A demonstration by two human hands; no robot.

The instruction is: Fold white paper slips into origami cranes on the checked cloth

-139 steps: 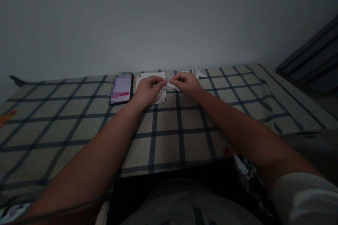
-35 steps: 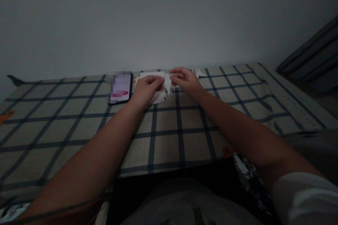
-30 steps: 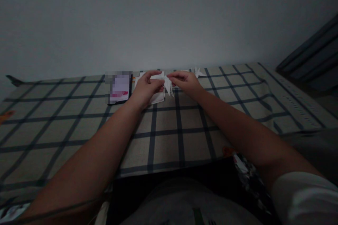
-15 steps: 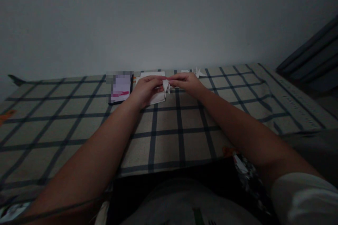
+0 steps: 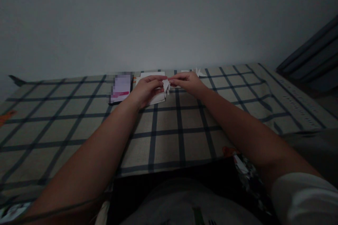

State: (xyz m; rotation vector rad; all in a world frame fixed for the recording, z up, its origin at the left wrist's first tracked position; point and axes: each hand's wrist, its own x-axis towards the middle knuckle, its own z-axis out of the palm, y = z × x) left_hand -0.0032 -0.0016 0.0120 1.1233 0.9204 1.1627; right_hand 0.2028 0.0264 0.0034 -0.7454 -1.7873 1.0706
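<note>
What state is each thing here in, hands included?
Folded white paper: creased, pointed
Left hand: fingers closed on that paper
Right hand: fingertips pinching its top
Phone: screen lit, partly pixelated
White sheets: lying loosely stacked, partly hidden
Other folded piece: spiky, not held
Checked cloth: spread out, wrinkled toward the right

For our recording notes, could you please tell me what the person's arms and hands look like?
The left hand and right hand are bare, with no gloves, rings or watch that I can make out. A pale short sleeve shows on the right arm; a dark strip I cannot identify crosses the left arm.
</note>
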